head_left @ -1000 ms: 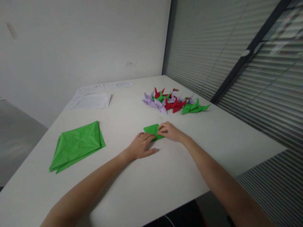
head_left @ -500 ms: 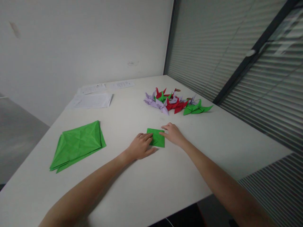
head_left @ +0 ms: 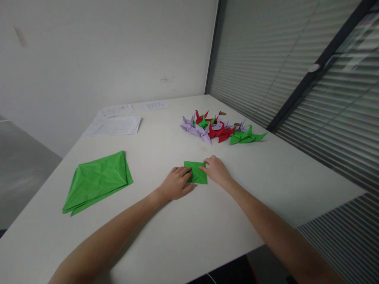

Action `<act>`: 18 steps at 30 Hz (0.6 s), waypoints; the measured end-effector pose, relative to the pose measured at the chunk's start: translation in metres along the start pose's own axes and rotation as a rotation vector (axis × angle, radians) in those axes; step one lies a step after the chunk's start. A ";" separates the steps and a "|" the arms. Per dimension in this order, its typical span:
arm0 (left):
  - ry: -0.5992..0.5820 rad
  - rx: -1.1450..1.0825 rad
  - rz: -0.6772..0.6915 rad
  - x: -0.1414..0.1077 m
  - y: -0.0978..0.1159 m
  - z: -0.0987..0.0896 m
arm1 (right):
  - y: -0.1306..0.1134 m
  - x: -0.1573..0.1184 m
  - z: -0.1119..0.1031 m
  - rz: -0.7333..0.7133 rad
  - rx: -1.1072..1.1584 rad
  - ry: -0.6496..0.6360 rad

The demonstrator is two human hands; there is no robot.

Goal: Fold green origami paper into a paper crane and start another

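Note:
A small folded piece of green paper (head_left: 200,177) lies flat on the white table. My left hand (head_left: 176,182) rests on its left side, fingers extended over the paper and thumb stretched along the near edge. At the paper's right side is my right hand (head_left: 217,169), its thumb on top and its bent fingers at the far right corner, closed on that edge. The left fingers cover part of the folds.
A stack of larger creased green sheets (head_left: 97,179) lies to the left. Several folded paper figures (head_left: 219,130) in purple, red and green are heaped farther back. Printed papers (head_left: 118,125) lie at the back left. A blind-covered window (head_left: 284,79) borders the table's right side.
My right fingers have come down onto the far right corner of the green paper, which has turned very slightly. My left hand stays in place.

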State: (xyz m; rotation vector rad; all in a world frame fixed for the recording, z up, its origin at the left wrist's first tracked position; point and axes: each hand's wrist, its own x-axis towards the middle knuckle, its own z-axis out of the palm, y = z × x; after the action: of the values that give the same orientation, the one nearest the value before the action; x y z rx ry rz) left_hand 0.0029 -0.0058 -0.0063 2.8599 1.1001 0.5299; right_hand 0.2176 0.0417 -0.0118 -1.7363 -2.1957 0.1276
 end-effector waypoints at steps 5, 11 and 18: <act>0.010 -0.013 0.001 0.000 0.000 0.000 | 0.002 0.000 0.005 0.011 0.075 0.055; -0.001 0.009 0.003 0.000 -0.001 0.003 | -0.004 0.002 0.005 0.040 0.241 0.057; 0.001 -0.032 0.011 -0.001 -0.003 0.002 | -0.003 0.004 0.013 0.191 0.216 0.092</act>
State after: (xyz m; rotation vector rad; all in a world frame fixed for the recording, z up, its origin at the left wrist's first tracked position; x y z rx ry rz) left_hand 0.0011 -0.0038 -0.0093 2.8409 1.0661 0.5438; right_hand 0.2098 0.0465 -0.0225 -1.7870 -1.8736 0.3128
